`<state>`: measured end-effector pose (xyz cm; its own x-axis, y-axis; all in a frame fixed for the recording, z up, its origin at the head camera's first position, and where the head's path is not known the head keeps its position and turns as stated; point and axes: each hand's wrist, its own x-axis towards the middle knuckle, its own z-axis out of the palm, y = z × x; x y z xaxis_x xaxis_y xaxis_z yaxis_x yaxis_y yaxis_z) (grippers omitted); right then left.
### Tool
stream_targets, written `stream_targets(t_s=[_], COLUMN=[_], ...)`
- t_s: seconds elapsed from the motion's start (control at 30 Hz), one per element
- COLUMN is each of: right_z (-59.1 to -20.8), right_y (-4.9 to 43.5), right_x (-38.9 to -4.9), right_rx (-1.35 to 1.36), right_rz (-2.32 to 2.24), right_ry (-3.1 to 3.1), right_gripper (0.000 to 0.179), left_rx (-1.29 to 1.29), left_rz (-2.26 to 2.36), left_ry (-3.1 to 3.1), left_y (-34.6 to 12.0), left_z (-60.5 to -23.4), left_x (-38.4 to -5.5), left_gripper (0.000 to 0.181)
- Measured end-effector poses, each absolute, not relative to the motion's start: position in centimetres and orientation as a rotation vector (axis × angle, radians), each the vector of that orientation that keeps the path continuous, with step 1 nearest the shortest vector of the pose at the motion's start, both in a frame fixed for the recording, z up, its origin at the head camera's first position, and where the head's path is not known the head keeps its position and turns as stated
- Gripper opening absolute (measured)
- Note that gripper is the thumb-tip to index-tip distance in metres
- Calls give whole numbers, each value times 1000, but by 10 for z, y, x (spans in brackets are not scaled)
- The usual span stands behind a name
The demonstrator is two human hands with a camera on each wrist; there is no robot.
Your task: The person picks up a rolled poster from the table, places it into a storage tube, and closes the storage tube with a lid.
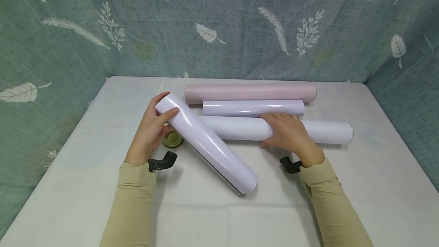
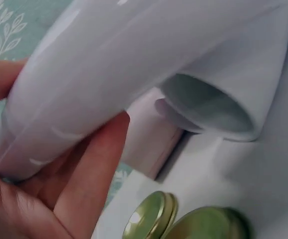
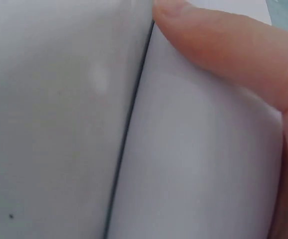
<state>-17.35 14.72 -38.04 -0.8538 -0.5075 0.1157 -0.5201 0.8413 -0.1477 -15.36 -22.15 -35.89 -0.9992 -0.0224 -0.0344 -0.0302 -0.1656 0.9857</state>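
Observation:
A glossy pale-lavender roll (image 1: 212,148) slants across the front of the others, its near end low toward the right. My left hand (image 1: 145,132) grips its upper left end, thumb on top and fingers beneath; the left wrist view shows this roll (image 2: 89,84) close up. My right hand (image 1: 288,132) holds a long matte white roll (image 1: 329,132) around its middle, fingers over the far side and thumb on the near side. In the right wrist view that thumb (image 3: 223,55) presses along the white roll (image 3: 194,149). The white roll's left part is hidden behind the slanted roll.
Behind lie a shorter glossy lavender roll (image 1: 253,108) and a pink roll (image 1: 250,92), roughly parallel. Gold-green round lids (image 2: 149,219) stand beside my left hand, mostly hidden in the head view. Leaf-patterned cloth (image 1: 233,29) hangs around the white-covered table (image 1: 85,186).

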Motion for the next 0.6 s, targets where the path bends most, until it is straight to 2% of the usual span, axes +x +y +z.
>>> stream_targets(t_s=[0.23, 0.6], right_z=[-384, -378], right_y=[154, 167], right_x=[-178, -180], right_rx=[849, 860], right_rz=[332, 445], right_ry=[-2858, -2838], right_gripper=[74, 73], left_rx=[-223, -431], left_rz=[2388, 2538], left_ry=[2126, 2123], left_y=[-235, -252], left_z=[-360, -358], left_x=[-153, -149], left_gripper=[65, 68])
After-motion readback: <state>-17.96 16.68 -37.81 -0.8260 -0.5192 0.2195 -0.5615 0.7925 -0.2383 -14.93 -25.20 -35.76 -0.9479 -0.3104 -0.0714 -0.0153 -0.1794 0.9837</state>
